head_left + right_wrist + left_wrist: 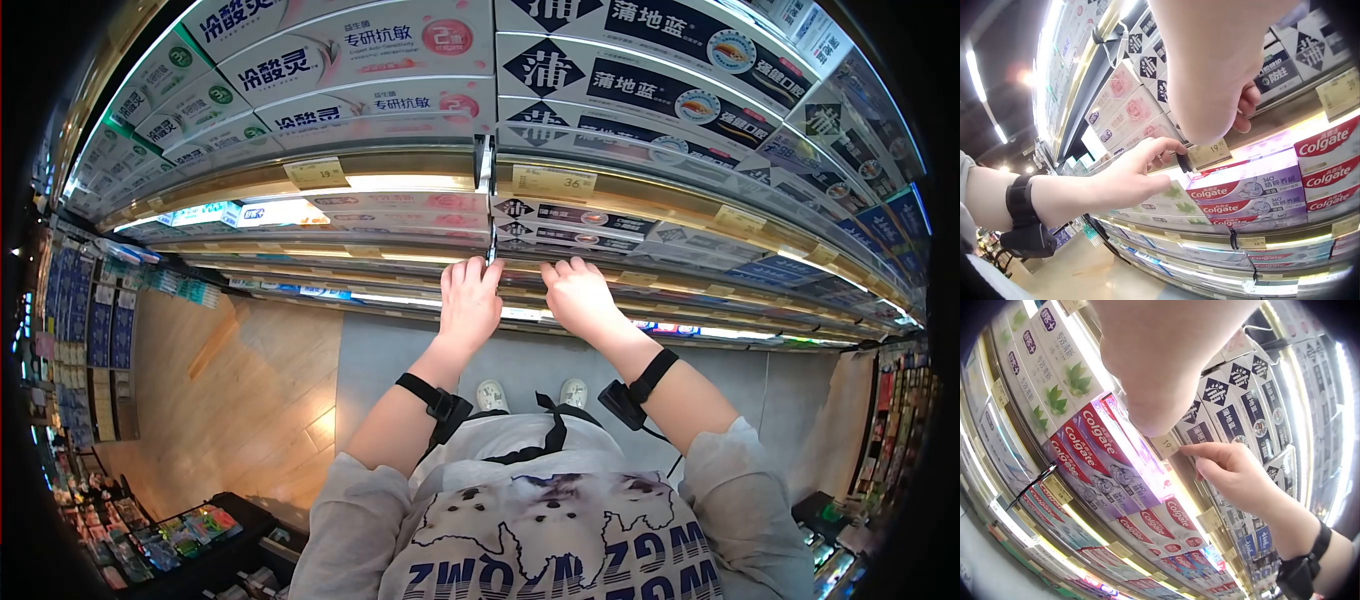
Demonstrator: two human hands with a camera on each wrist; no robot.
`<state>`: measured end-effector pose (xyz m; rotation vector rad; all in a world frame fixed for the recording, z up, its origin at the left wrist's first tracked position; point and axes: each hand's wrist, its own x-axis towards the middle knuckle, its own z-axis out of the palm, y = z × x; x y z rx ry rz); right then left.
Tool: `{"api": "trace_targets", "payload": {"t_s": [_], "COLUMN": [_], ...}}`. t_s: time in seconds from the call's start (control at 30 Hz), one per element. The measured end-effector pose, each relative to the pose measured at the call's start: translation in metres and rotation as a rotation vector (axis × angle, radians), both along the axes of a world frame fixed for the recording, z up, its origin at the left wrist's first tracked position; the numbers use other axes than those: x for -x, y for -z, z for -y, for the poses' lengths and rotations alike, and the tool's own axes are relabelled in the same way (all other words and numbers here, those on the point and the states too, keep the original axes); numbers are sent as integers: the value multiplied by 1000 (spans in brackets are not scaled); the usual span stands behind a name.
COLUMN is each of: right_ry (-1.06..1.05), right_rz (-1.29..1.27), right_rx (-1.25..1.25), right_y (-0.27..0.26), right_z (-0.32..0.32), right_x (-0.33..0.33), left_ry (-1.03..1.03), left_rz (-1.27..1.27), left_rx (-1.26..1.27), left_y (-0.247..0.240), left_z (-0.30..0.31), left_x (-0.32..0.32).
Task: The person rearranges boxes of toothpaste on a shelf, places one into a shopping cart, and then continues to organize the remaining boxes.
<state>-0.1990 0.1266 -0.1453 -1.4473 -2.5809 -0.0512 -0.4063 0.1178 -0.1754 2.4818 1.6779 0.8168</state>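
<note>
My left hand (470, 302) is at a shelf's front edge, its fingertips by the left end of a price tag (1213, 150) marked 19. Beside it my right hand (580, 302) is at the same edge, a small gap between the two. In the left wrist view the right hand's index finger (1200, 449) reaches the tag's edge, with the thumb bent below. The left hand (1129, 181) has loosely bent fingers next to a dark piece (1184, 162) on the rail. Neither hand visibly holds a product.
Purple-and-red Colgate boxes (1254, 190) stand under the tag, green-leaf boxes (1054, 369) beside them. Black-and-white boxes (650, 85) and pink-marked boxes (370, 50) fill the upper shelves. A cable (1124, 47) hangs at the shelf divider. Below are more shelves and the floor (400, 370).
</note>
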Motion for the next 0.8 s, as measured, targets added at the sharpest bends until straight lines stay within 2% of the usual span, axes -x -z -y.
{"api": "trace_targets", "payload": {"t_s": [0.1,0.23,0.43,0.5,0.8], "right_ry": [-39,-57,-20,-38,234], "right_rz": [130,196,9,-18,-22], "right_rx": [-98,-41,0,105,334], "right_y": [2,-3,3,7,50], "right_z": [-1,-1,13,25,94], "right_x": [2,-3,-18,-35,-136], "left_ry": [-2,-7,-6,2,76], "left_rz": [-11,-18,-26,-79,-169], "left_rx": [1,5,37,53,-11], "left_y": [0,2,-2,-3,-3], "left_z": [0,-2,-2,-1,6], "left_x": [0,0,0,1,-26]}}
